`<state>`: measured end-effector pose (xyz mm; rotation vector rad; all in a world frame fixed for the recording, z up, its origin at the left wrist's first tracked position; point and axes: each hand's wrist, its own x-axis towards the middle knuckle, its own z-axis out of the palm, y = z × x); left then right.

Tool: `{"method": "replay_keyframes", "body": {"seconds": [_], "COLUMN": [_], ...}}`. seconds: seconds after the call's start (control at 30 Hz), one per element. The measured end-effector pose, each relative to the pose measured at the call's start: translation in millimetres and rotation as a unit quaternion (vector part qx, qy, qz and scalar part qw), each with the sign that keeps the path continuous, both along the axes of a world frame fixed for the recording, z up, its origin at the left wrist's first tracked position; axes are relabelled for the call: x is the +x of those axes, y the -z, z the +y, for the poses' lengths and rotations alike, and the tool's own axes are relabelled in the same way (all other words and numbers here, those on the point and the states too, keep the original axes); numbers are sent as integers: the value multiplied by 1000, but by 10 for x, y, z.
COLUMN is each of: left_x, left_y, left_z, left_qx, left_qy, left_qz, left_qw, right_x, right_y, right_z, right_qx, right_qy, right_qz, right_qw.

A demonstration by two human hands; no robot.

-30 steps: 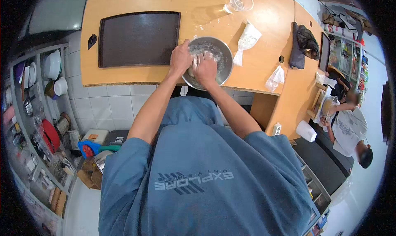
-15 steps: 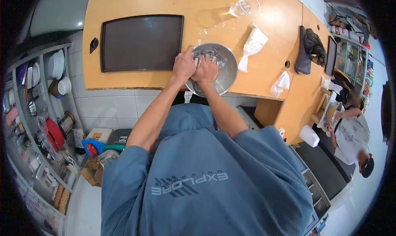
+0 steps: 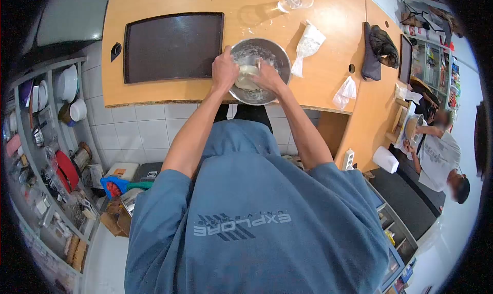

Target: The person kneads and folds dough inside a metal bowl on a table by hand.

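Observation:
A round metal mixing bowl [image 3: 284,70] stands at the front edge of the wooden table, its inside smeared with white flour or paste. Inside it lies a pale lump of dough [image 3: 246,79]. My left hand [image 3: 225,72] is closed over the bowl's left rim. From the right, my right hand [image 3: 268,78] reaches into the bowl, its fingers curled at the dough's right edge; the fingertips are partly hidden.
Left of the bowl lies a dark baking tray [image 3: 174,50]. A clear plastic cup [image 3: 295,0], a bag of white powder [image 3: 309,45] and a small plastic bag [image 3: 345,93] rest on the table [image 3: 328,63]. Another person [image 3: 436,153] handles a bowl at far right.
My right hand has drawn back to the right from beside my left hand, uncovering the dough. My left hand stays at the bowl's left rim. The whole view has shifted slightly.

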<state>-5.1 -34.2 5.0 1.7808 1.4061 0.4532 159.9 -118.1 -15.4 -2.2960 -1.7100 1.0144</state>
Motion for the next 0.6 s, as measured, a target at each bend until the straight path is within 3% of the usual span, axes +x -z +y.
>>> {"method": "replay_keyframes", "body": {"seconds": [0.23, 0.43, 0.47, 0.6], "left_x": [-7, -24, -11, -7], "left_y": [37, 28, 22, 45], "left_z": [4, -18, -19, -32], "left_qx": [-1, -14, -23, -8], "left_qy": [-1, 7, 7, 2], "left_qz": [-11, -4, 2, -13], "left_qw": [1000, 1000, 1000, 1000], "right_x": [33, 133, 176, -57], "right_y": [-358, -448, -331, -98], "right_z": [-42, 228, 279, 439], "right_qx": [-7, -116, -116, 5], "right_qy": [40, 170, 116, 105], "right_qz": [157, 258, 260, 65], "right_qw": [987, 944, 952, 992]}}
